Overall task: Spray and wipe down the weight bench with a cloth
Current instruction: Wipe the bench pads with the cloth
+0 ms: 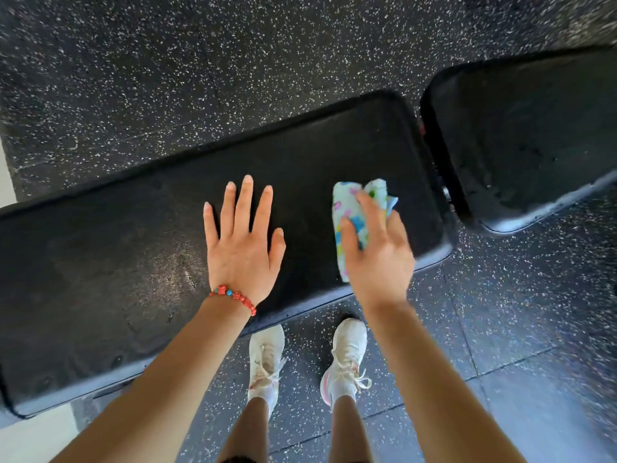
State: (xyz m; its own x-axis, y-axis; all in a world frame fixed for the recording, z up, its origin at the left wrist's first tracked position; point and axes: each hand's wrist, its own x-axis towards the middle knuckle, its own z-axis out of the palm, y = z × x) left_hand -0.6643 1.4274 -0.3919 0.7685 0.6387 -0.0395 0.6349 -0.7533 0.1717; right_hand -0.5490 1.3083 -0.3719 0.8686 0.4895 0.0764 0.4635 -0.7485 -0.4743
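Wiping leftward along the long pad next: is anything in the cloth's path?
Yes. The left hand lies flat, fingers spread, on the long pad directly left of the cloth that the right hand grips. Beyond it, nothing visible sits on the pad.

A gym: padded weight bench [133,262], speckled rubber floor [233,55].

Left hand [242,242] flat with fingers spread, right hand [374,252] curled in a grip, both arms extended

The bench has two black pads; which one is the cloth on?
The long pad, under both hands; the right hand holds the cloth on it. The short pad lies bare.
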